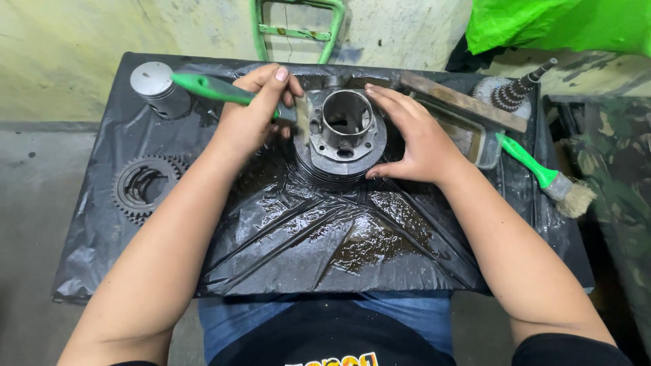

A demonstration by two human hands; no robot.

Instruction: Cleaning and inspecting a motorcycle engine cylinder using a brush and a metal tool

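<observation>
From the head: one cylinder [342,135] in the middle of the wet black sheet [325,237], left hand [251,112] with fingers curled tight around one green brush [217,88], right hand [413,139] flat on the cylinder's side with fingers close together. Also two brushes in all, the second brush [549,179] lying at the right, one piston [159,88], one gear [144,186], one shaft [519,88], one tray [468,125]. Bristles of the held brush hidden behind the hand and cylinder.

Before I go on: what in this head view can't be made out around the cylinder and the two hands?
- Head of the green-handled brush: hidden behind the left hand and the engine cylinder.
- Cylinder's right side: covered by the right hand.
- Bottom of the cylinder bore: in shadow, too dark to read.
- Tray contents: mostly covered by the wooden bar.
- Green frame: cut off by the top edge.
</observation>
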